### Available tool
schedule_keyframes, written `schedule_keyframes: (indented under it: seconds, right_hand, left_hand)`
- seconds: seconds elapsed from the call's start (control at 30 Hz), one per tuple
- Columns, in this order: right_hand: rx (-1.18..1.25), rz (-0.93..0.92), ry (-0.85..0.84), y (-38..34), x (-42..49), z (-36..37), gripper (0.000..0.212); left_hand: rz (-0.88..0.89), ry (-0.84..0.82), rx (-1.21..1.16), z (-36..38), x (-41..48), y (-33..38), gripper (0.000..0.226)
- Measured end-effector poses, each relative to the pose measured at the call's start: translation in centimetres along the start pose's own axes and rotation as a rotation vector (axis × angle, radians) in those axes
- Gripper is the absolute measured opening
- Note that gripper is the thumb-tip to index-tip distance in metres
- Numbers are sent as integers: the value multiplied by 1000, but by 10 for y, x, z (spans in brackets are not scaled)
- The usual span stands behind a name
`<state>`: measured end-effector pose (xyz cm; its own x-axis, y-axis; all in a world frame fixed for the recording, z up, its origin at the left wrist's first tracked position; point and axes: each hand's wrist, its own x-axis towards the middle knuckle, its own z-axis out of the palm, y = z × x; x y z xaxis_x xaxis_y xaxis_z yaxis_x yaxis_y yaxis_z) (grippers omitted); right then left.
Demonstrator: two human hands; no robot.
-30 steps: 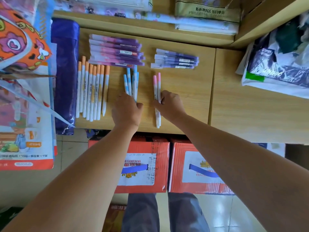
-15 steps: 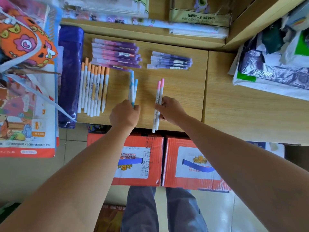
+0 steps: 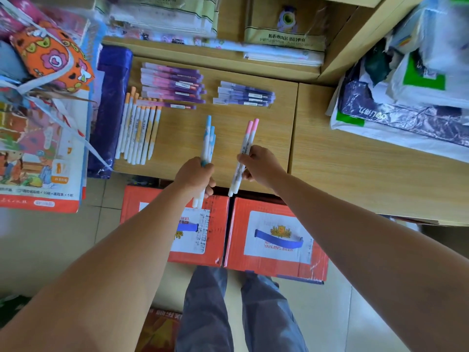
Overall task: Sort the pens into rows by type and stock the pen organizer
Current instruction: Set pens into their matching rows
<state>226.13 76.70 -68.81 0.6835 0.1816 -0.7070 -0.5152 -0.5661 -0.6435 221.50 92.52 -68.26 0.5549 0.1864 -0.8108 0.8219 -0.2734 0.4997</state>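
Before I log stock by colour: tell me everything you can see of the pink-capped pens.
The pink-capped pens are two slim white barrels, plastic by the look, with pink caps pointing away from the person and faint print along one side. The right hand grips them together near mid-length, slightly tilted, over the front edge of the wooden desk.

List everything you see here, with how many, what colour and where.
orange-capped pens: about eight, white, row at left of desk
pink-purple pens: about seven, pink-purple, stacked at desk's back left
lilac pens: about five, lilac, desk's back centre
blue-capped pens: three or four, white, in left hand
pink-capped pens: two, white, in right hand
package: one, dark blue, along desk's left edge
desk: one, light wood, centre
boxes: two, red, under desk
left hand: one, grips blue-capped pens
right hand: one, holds pink-capped pens
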Motion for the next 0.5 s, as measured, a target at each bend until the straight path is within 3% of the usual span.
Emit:
schedule_keyframes:
  seconds: [0.2,0.4,0.5]
  right_hand:
    - [100,-27,-40,5,-46,-33,10]
    - [187,-55,43,15,-108,-78,17]
    - [320,-56,103,21,-145,-98,9]
  left_hand:
    - [86,9,-17,22,-38,14,14]
    - [182,-66,37,55,-95,43,11]
    - [225,-108,74,73,-126,61,10]
